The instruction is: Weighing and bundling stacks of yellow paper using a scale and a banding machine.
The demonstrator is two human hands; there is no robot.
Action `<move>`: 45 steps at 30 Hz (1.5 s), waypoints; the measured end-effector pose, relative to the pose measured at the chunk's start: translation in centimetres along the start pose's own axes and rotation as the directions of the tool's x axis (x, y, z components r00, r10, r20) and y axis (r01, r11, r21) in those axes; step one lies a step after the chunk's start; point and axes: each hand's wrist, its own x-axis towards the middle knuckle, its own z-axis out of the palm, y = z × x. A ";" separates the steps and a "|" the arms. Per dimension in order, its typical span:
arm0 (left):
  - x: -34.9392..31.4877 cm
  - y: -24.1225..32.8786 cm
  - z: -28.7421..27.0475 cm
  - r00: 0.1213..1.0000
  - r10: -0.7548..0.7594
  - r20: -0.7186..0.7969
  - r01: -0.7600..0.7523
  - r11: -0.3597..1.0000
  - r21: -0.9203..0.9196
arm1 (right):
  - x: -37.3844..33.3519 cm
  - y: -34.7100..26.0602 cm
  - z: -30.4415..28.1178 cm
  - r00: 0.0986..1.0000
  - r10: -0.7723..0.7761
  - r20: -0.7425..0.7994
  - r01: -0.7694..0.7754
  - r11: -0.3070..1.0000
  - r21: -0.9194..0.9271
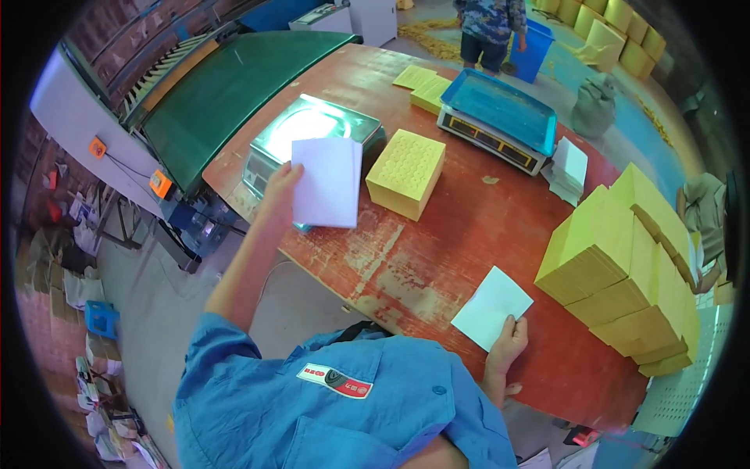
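Left hand closed on left edge of smooth white rectangular paper sheets, partly blocking shiny silver metal scale; right hand curled, thumb over corner of flat white paper piece at worn red wooden bench; dimpled yellow rectangular block beside scale; tall yellow paper stacks right.

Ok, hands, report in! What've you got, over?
Left hand: gripping white layered paper. Right hand: gripping white rectangular sheet. Possible obstacle: yellow boxy block, right of layered paper.
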 end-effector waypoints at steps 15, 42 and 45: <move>13.8 -0.3 -1.7 0.831 0.478 0.285 -0.376 0.107 0.920 | -0.3 0.4 1.0 0.983 -0.088 -0.162 0.067 0.989 -0.132; 5.2 -0.5 -0.3 0.715 0.452 0.534 -0.593 -0.013 0.805 | -0.5 0.3 1.8 0.964 -0.146 -0.220 0.108 0.978 -0.178; 6.6 -0.7 -0.8 0.741 0.445 0.503 -0.560 -0.004 0.829 | -0.4 0.6 1.5 0.964 -0.153 -0.218 0.118 0.979 -0.166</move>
